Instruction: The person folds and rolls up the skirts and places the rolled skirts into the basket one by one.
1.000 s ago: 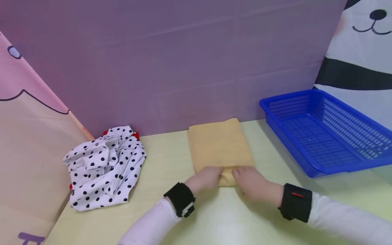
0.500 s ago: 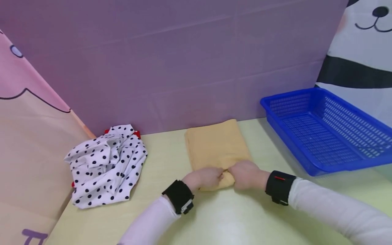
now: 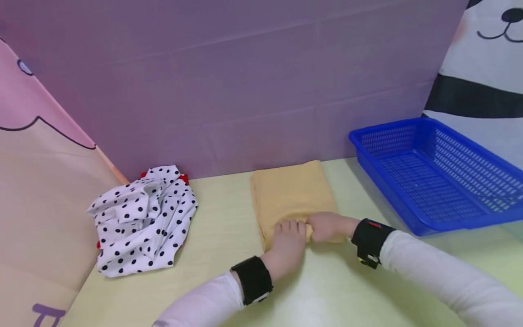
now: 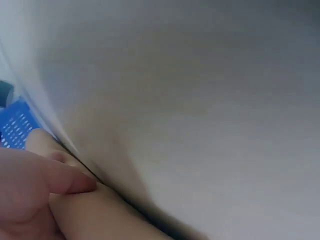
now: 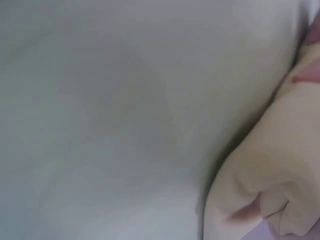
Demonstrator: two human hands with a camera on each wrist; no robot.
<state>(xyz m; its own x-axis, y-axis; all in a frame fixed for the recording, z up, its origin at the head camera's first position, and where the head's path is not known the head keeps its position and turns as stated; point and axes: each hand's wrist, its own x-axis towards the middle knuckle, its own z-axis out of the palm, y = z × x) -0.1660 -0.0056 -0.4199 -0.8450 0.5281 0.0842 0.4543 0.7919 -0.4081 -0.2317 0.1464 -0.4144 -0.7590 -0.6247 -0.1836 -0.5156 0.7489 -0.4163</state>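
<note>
A pale yellow folded cloth [image 3: 292,190] lies flat on the table, its far edge close to the purple backdrop. At its near edge my left hand [image 3: 289,245] grips the fabric, fingers over the top; in the left wrist view the thumb presses against the cloth [image 4: 110,215]. My right hand [image 3: 327,226] holds the same edge just to the right, with its fingers curled into the fabric. Between the two hands a small roll of cloth bulges out. The right wrist view shows the cloth [image 5: 280,145] bunched into a fold, with fingertips partly hidden at the frame's edge.
A crumpled white cloth with black dots [image 3: 143,222] and bits of red lies at the left of the table [image 3: 220,218]. A blue plastic basket [image 3: 392,202] stands at the right. Behind hangs the purple backdrop [image 3: 245,91], with printed sheets on either side.
The left hand has turned and its fingers now lie over the top of the cloth's near edge. The right hand has shifted slightly up and tightened on the edge, which has bunched.
</note>
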